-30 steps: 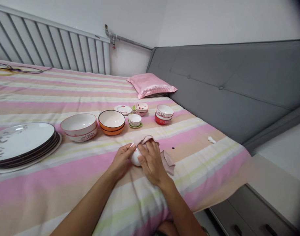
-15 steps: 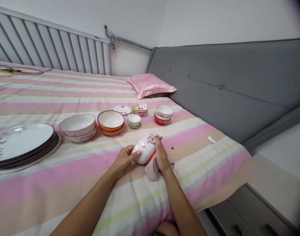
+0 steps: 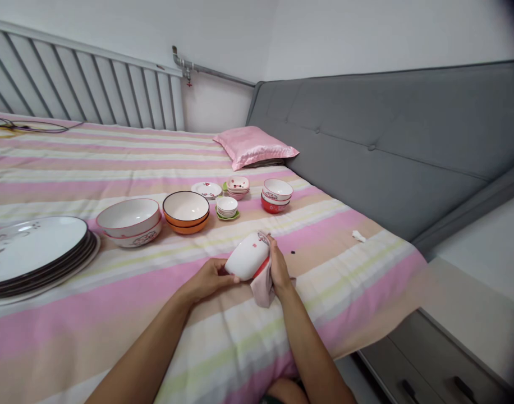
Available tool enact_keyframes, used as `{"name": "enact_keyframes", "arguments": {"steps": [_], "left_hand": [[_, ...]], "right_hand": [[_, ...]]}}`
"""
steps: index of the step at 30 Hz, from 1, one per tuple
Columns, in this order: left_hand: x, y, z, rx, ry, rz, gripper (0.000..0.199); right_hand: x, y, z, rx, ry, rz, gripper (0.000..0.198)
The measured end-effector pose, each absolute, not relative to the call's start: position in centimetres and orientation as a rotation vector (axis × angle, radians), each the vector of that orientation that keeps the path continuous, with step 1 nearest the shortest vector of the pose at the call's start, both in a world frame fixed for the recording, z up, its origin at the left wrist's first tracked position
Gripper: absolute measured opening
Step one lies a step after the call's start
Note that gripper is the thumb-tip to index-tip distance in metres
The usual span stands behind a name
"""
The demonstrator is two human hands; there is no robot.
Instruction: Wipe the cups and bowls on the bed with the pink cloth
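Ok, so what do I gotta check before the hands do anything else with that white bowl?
1. Left hand on the white bowl: ok, at its left edge.
2. Right hand on the bowl's other side, with the cloth: ok.
3. Inside of the bowl clean: cannot tell, it's turned away.
4. Orange bowls stacked upright: ok.
5. Bedspread free of little bits: not ok, a small black piece lies right of the right hand.

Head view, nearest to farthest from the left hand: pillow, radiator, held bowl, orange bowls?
1. Held bowl: in the left hand.
2. Orange bowls: ahead, slightly left.
3. Pillow: farther back, slightly right.
4. Radiator: back left, at the wall.
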State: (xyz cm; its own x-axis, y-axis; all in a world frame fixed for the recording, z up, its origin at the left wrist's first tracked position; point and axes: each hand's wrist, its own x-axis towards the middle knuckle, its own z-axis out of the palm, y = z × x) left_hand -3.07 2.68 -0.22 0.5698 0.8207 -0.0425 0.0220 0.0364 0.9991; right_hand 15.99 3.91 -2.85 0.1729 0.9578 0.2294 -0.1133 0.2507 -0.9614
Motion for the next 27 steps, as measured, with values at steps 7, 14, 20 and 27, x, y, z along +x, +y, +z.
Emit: {"name": "enact_keyframes", "arguments": {"steps": [7,14,20,27], "left_hand": [[-3.2,2.1,0.8,1.192,0.696,0.847,0.030],[-3.3,2.1,1.1,1.016,0.689,1.008,0.034],[-3.3,2.2,0.9,1.038,0.680,1.075,0.030],[-2.8,2.2,1.1,1.026,0.684,1.055,0.028]], "right_hand": [[15.1,2.3,-0.7,-1.013,-1.367,0.861,0.055],[13.4,-0.1,2.4,-1.098,-1.854,0.443,0.049],[12.0,-1.8,4.2,-1.114,-2.134,0.231,0.044],[12.5,-0.7,2.8,-1.128,-2.083,0.256,0.045]]}}
